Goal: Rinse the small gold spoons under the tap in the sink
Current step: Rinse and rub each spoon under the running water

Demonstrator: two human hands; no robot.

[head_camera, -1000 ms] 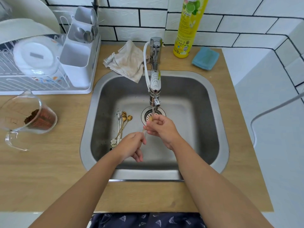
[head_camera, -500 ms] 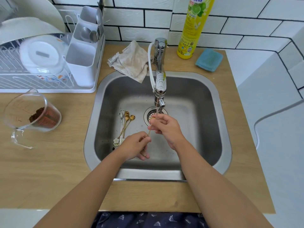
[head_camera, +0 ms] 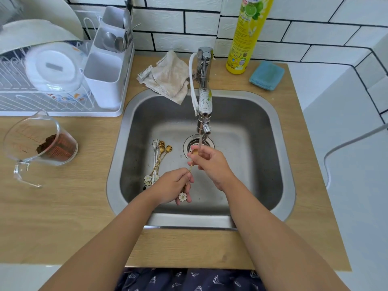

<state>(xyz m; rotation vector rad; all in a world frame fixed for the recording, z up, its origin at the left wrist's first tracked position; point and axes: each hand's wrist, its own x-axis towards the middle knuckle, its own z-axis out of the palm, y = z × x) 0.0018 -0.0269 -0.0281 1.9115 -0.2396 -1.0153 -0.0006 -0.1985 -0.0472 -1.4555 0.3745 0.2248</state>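
Observation:
Water runs from the chrome tap (head_camera: 203, 101) into the steel sink (head_camera: 279, 156). My left hand (head_camera: 171, 184) grips the handle of a small gold spoon (head_camera: 191, 164) with a white flower end. My right hand (head_camera: 211, 163) pinches the spoon's bowl, which sits in the stream just over the drain (head_camera: 190, 143). More small gold spoons with flower ends (head_camera: 158, 159) lie together on the sink floor, left of the drain and beside my left hand.
A dish rack with a white cutlery holder (head_camera: 105, 80) stands at the back left. A glass measuring jug with brown powder (head_camera: 39, 143) lies on the wooden counter. A cloth (head_camera: 168, 78), yellow dish soap bottle (head_camera: 245, 38) and blue sponge (head_camera: 266, 75) sit behind the sink.
Both hands keep hold of the spoon under the tap. The left hand has turned a little, so the white flower end now shows below its fingers.

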